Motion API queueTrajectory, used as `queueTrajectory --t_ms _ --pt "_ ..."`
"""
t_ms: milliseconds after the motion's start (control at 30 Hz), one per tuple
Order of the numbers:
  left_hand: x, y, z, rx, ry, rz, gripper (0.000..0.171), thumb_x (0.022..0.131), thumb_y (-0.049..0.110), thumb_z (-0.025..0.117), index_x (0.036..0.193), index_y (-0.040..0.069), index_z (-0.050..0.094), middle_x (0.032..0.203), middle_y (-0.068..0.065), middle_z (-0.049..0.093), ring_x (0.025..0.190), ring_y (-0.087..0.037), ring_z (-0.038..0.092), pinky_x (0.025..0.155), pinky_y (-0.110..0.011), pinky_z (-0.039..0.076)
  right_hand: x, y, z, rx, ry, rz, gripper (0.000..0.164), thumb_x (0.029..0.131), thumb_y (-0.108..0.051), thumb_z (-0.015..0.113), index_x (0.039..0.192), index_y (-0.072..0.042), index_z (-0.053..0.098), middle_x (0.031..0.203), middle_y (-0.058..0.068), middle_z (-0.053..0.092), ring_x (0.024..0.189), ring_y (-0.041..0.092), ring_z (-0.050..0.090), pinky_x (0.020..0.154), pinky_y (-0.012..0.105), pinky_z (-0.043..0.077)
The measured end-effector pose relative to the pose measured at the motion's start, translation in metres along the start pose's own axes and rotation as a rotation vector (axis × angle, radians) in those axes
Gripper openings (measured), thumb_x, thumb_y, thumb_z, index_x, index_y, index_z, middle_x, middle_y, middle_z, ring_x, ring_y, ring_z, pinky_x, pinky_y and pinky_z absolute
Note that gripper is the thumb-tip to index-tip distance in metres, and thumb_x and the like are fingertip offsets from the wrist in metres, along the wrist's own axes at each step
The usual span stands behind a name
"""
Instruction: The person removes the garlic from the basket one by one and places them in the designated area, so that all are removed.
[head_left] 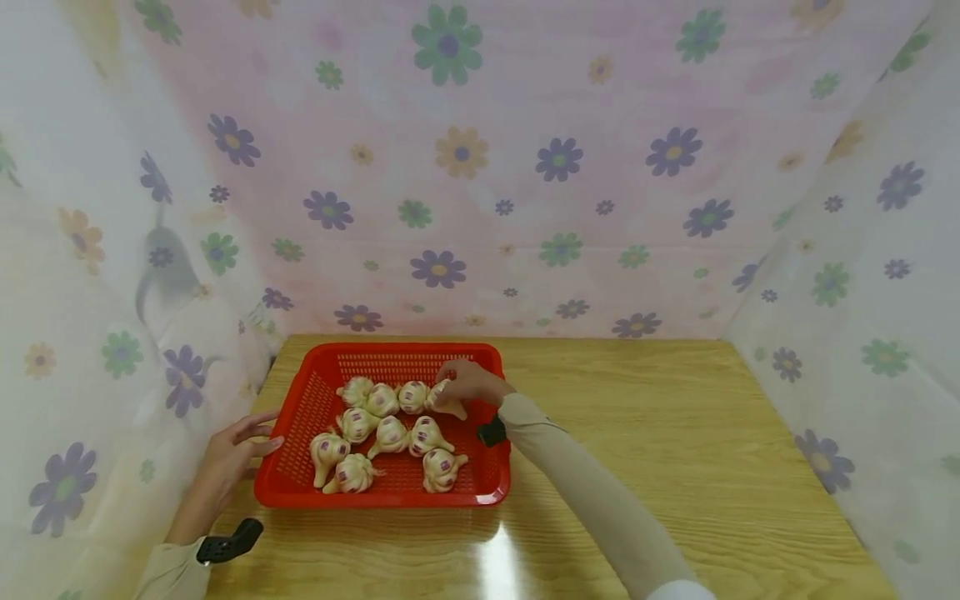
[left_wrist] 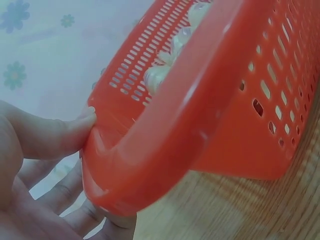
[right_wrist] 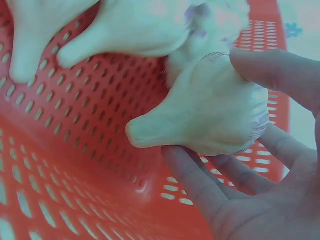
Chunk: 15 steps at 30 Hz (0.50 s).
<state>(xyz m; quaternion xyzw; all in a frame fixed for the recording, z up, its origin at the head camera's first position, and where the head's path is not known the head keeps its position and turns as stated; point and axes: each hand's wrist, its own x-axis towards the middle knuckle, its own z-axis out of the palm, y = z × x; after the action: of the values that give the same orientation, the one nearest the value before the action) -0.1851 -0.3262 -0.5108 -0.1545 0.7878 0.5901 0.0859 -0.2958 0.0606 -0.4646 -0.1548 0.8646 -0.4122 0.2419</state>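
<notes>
Several garlic bulbs lie in a red plastic basket with slotted walls. My right hand reaches into its back right corner and holds one garlic bulb, thumb on top and fingers beneath, as the right wrist view shows. The bulb's stem points away from the palm. At the basket's left side, my left hand grips the rim; its thumb lies on the upper edge and the other fingers are below, partly hidden by the rim.
The basket stands on a wooden table, toward its left side. Flower-patterned cloth hangs behind the table and along both sides. A black wrist device sits on the left wrist, another on the right.
</notes>
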Motion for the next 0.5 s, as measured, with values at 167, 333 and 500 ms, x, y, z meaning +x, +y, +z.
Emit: queueTrajectory --t_ms 167,333,500 --pt "0.000 0.004 -0.002 0.027 -0.038 0.013 0.065 0.079 0.030 0.074 0.138 0.017 0.048 0.114 -0.006 0.055 0.090 -0.019 0.061 0.072 -0.042 0.055 -0.009 -0.001 -0.009 0.087 0.001 -0.076 0.032 0.077 -0.017 0.075 0.105 -0.008 0.062 0.098 0.007 0.059 0.081 0.027 0.056 0.073 0.042 0.051" --pt "-0.009 0.019 -0.002 0.006 -0.104 0.016 0.062 0.083 0.023 0.070 0.138 0.012 0.044 0.115 -0.010 0.055 0.089 -0.020 0.060 0.074 -0.043 0.054 -0.021 -0.001 -0.023 0.185 -0.004 -0.116 0.034 0.082 -0.015 0.071 0.112 -0.005 0.059 0.099 0.009 0.059 0.069 0.023 0.056 0.068 0.044 0.053" --pt "-0.019 0.029 -0.001 -0.031 -0.141 -0.006 0.064 0.088 0.020 0.066 0.143 0.007 0.036 0.126 -0.015 0.056 0.094 -0.019 0.062 0.080 -0.043 0.052 -0.031 0.007 -0.037 0.276 0.019 -0.157 0.036 0.084 -0.015 0.068 0.116 -0.003 0.057 0.107 0.013 0.056 0.082 0.026 0.060 0.078 0.052 0.051"
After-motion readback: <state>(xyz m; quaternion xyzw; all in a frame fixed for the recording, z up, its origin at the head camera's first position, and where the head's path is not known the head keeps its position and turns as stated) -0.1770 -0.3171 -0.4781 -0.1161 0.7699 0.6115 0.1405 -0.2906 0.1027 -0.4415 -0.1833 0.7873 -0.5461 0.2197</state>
